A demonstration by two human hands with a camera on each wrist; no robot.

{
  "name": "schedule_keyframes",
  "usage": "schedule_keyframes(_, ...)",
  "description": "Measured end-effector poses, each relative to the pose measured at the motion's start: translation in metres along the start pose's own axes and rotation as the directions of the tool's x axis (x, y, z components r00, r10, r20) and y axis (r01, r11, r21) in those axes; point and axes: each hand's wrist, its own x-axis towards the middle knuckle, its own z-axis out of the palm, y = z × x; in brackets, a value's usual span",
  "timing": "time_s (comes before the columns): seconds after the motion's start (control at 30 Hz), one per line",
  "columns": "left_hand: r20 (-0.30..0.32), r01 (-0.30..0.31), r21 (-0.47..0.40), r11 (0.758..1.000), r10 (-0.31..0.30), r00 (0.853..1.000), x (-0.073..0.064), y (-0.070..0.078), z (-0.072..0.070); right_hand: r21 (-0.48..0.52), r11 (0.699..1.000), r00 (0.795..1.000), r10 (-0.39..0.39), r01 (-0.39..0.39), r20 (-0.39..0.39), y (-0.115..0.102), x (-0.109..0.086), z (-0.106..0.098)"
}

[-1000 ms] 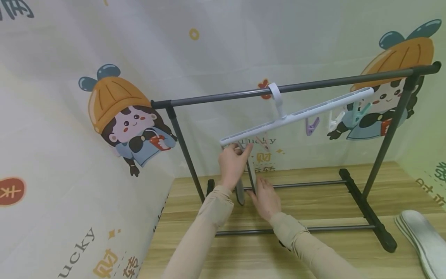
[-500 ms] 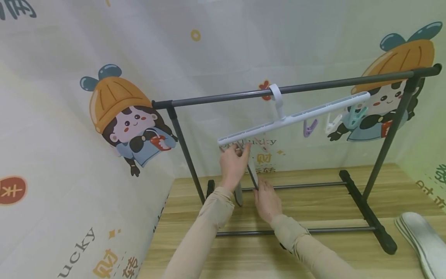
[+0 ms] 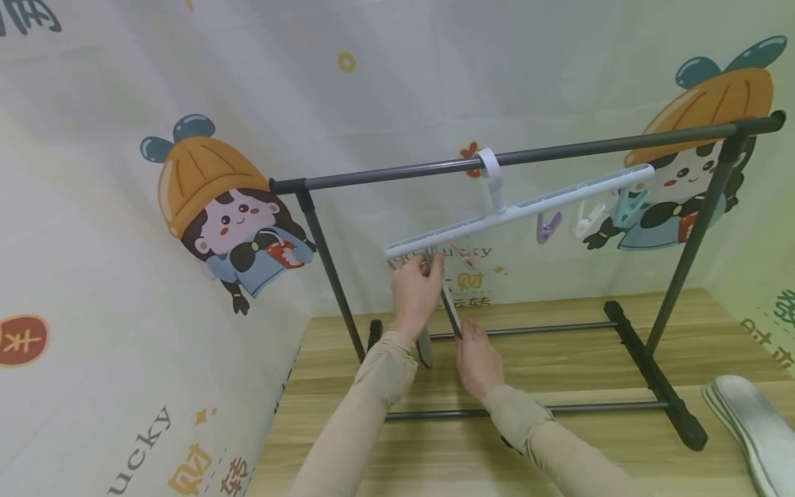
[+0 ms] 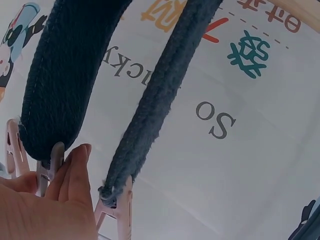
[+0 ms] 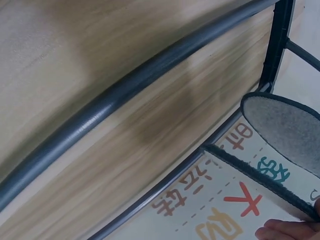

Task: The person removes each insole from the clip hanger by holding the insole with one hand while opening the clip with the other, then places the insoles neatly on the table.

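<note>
A pale hanger [image 3: 546,209] hangs tilted from the rack's top bar, its left end lower. Two insoles hang from clothespins below that end, dark and fuzzy on one face, grey on the other. In the left wrist view, my left hand [image 4: 60,205] pinches a greyish clothespin [image 4: 50,170] at the end of the broad-facing insole [image 4: 67,85]. A pink clothespin [image 4: 117,215] grips the other insole [image 4: 150,110], seen edge-on. My right hand [image 3: 479,360] has extended fingers beside that insole's lower part; contact is hard to judge. Its fingertips [image 5: 287,231] show in the right wrist view.
Purple [image 3: 548,228], white [image 3: 588,221] and teal [image 3: 630,207] clothespins dangle from the hanger's right half. The dark rack [image 3: 397,171] stands on a wooden tabletop [image 3: 559,369], with low crossbars around my forearms. Stacked pale insoles [image 3: 748,424] lie at the right edge.
The hanger has shifted slightly left, and its right end and clothespins have dropped a little. My right hand has moved slightly right, with the edge-on insole's lower end. My left hand stays nearly still.
</note>
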Motion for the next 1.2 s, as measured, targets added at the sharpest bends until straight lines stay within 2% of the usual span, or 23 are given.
schedule_keyframes(0.3, -0.036, -0.039, 0.022, 0.999, 0.040, 0.999, 0.001, 0.002, 0.001, 0.026, 1.000, 1.000, 0.002, -0.002, 0.028, 0.009, -0.014, 0.000)
schedule_keyframes(0.47, -0.023, -0.032, 0.022, 0.999, 0.032, 0.999, 0.001, 0.003, 0.000, 0.024, 0.999, 0.999, 0.027, -0.028, 0.034, 0.014, -0.021, -0.005)
schedule_keyframes(0.73, 0.031, 0.022, -0.024, 0.999, -0.021, 0.999, -0.003, -0.002, 0.000, 0.032, 0.998, 0.997, 0.048, -0.050, 0.055, 0.028, -0.030, -0.010)
schedule_keyframes(1.07, 0.084, 0.074, -0.034, 0.997, -0.071, 0.994, -0.006, -0.003, -0.003, 0.060, 0.998, 0.999, 0.035, -0.036, 0.020, 0.047, -0.045, -0.029)
schedule_keyframes(1.2, 0.112, 0.103, 0.001, 0.995, -0.103, 0.988, -0.011, -0.005, -0.004, 0.054, 0.997, 0.999, 0.050, -0.051, 0.017, 0.055, -0.049, -0.036)
